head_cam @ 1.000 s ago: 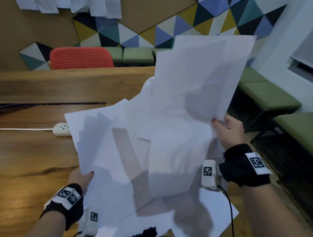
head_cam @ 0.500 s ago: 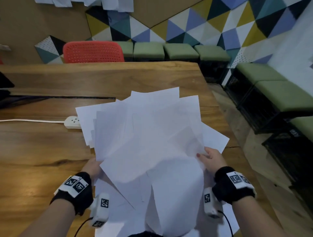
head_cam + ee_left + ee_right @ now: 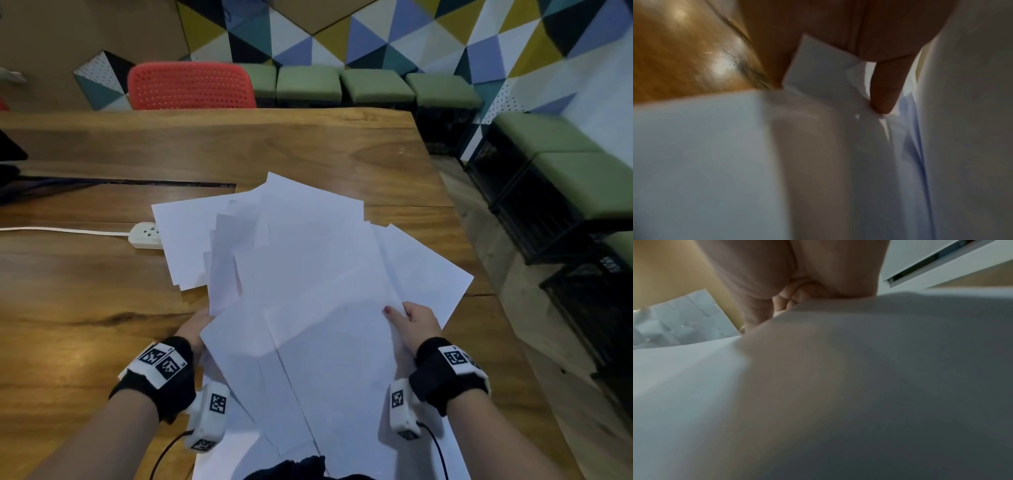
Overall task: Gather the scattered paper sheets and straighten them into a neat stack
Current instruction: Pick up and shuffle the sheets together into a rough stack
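A loose, fanned pile of white paper sheets (image 3: 308, 291) lies on the wooden table (image 3: 85, 308), near its right edge, with corners sticking out at different angles. One sheet's corner reaches toward the table's right edge at the far right of the pile, and more sheets run off the bottom of the head view toward the person. The left hand (image 3: 197, 327) holds the pile at its left side, mostly hidden under the paper; in the left wrist view one finger presses down among the sheet edges (image 3: 882, 91), with paper corners tucked against the palm. The right hand (image 3: 416, 323) grips the pile's right side, thumb on top and fingers curled beneath the sheets, as the right wrist view shows. A white power strip (image 3: 145, 234) with its cord lies on the table just left of the pile, its end touching or slipping under the far-left sheet. Bare table stretches to the left and beyond the pile. A red chair (image 3: 191, 85) stands behind the far edge, and green stools (image 3: 376, 85) line the wall.
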Demonstrator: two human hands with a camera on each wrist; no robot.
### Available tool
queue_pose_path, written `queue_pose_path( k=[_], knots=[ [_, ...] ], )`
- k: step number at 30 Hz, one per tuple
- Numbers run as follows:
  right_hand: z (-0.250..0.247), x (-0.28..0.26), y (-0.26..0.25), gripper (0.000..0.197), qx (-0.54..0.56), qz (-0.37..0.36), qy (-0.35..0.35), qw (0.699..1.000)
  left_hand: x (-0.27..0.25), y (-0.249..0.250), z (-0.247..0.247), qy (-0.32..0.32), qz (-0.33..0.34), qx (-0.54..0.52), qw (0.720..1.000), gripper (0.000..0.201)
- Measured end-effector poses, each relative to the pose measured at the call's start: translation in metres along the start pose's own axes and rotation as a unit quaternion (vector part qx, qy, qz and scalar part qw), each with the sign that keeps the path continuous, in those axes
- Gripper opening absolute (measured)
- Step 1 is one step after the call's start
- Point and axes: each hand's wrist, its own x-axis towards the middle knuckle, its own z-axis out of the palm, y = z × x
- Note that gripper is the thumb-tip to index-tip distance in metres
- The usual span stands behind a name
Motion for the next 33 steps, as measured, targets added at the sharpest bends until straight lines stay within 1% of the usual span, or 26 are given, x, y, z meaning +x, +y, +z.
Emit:
queue_pose_path(
  k=[2, 4, 6, 8, 10, 11, 13, 15, 16, 17, 18, 19, 20, 21, 22, 23, 24, 25, 26, 27, 28, 29, 31, 32, 33],
  knots=[
    [0.005, 0.001, 0.001, 0.039, 0.008, 0.012, 0.035, 0.999, 0.002, -0.004, -0.001, -0.007, -0.003, 0.001, 1.000, 0.018],
    [0.010, -0.001, 0.000, 0.036, 0.028, 0.010, 0.064, 0.998, 0.002, -0.006, -0.002, -0.013, 0.001, -0.002, 1.000, 0.024],
    [0.017, -0.001, -0.001, 0.035, 0.076, 0.016, 0.070, 0.995, 0.002, -0.007, -0.005, -0.012, 0.001, -0.015, 1.000, 0.028],
    [0.022, -0.005, -0.005, 0.030, 0.111, 0.004, 0.040, 0.993, 0.001, -0.006, -0.004, -0.019, 0.000, -0.008, 1.000, 0.028],
    [0.026, -0.010, -0.013, 0.008, 0.137, -0.012, -0.017, 0.990, -0.003, -0.004, -0.002, -0.029, -0.001, -0.011, 1.000, 0.025],
    [0.027, -0.011, -0.016, 0.011, 0.157, -0.006, -0.044, 0.987, -0.001, -0.006, -0.003, -0.031, -0.005, -0.007, 0.999, 0.024],
    [0.028, -0.012, -0.014, 0.024, 0.202, 0.022, -0.083, 0.976, 0.000, -0.006, -0.002, -0.032, -0.008, -0.007, 0.999, 0.021],
    [0.026, -0.013, -0.009, 0.033, 0.233, 0.041, -0.100, 0.966, -0.006, -0.003, -0.002, -0.043, 0.006, -0.046, 0.998, 0.018],
    [0.026, -0.016, -0.007, 0.035, 0.245, 0.047, -0.111, 0.962, -0.011, -0.002, -0.002, -0.047, 0.008, -0.073, 0.996, 0.021],
    [0.025, -0.019, -0.005, 0.034, 0.254, 0.050, -0.120, 0.958, -0.011, -0.003, -0.002, -0.055, 0.009, -0.086, 0.995, 0.024],
    [0.024, -0.022, -0.004, 0.029, 0.252, 0.050, -0.127, 0.958, -0.015, -0.001, -0.002, -0.063, 0.009, -0.120, 0.991, 0.027],
    [0.023, -0.026, -0.005, 0.024, 0.242, 0.046, -0.131, 0.960, -0.012, 0.001, 0.000, -0.077, 0.020, -0.133, 0.988, 0.030],
    [0.022, -0.029, -0.005, 0.021, 0.227, 0.040, -0.133, 0.964, -0.016, 0.004, 0.002, -0.131, 0.035, -0.135, 0.981, 0.036],
    [0.021, -0.030, -0.006, 0.021, 0.208, 0.028, -0.134, 0.969, -0.015, 0.002, 0.001, -0.188, 0.081, -0.146, 0.968, 0.041],
    [0.021, -0.030, -0.006, 0.020, 0.177, 0.013, -0.132, 0.975, -0.013, 0.005, -0.009, -0.142, 0.167, -0.127, 0.967, 0.044],
    [0.021, -0.030, -0.007, 0.018, 0.141, -0.003, -0.122, 0.982, -0.011, 0.005, -0.007, -0.103, 0.227, -0.117, 0.961, 0.043],
    [0.022, -0.028, -0.005, 0.016, 0.108, -0.017, -0.106, 0.988, -0.015, 0.002, -0.007, -0.048, 0.185, -0.034, 0.981, 0.041],
    [0.022, -0.026, -0.004, 0.015, 0.082, -0.024, -0.085, 0.993, -0.017, 0.003, 0.006, -0.090, 0.050, -0.074, 0.992, 0.038],
    [0.023, -0.024, -0.002, 0.015, 0.066, -0.027, -0.064, 0.995, -0.019, 0.001, 0.007, -0.048, 0.064, -0.084, 0.993, 0.034],
    [0.023, -0.023, -0.001, 0.017, 0.055, -0.027, -0.046, 0.997, -0.021, 0.003, 0.009, -0.020, 0.055, -0.080, 0.995, 0.031],
    [0.024, -0.023, 0.000, 0.019, 0.049, -0.029, -0.033, 0.998, -0.017, -0.001, 0.008, -0.029, 0.044, -0.086, 0.995, 0.037],
    [0.024, -0.024, 0.000, 0.021, 0.040, -0.029, -0.021, 0.999, -0.018, 0.001, 0.009, -0.047, 0.030, -0.084, 0.995, 0.054],
    [0.023, -0.023, 0.001, 0.023, 0.026, -0.021, 0.001, 0.999, -0.009, -0.005, 0.005, -0.047, 0.014, -0.119, 0.992, 0.086],
    [0.022, -0.023, 0.001, 0.024, 0.024, -0.016, 0.009, 1.000, -0.006, -0.008, 0.005, -0.053, 0.010, -0.132, 0.990, 0.097],
    [0.022, -0.023, 0.001, 0.024, 0.023, -0.012, 0.010, 1.000, -0.005, -0.010, 0.004, -0.065, 0.020, -0.123, 0.990, 0.107]
  ],
)
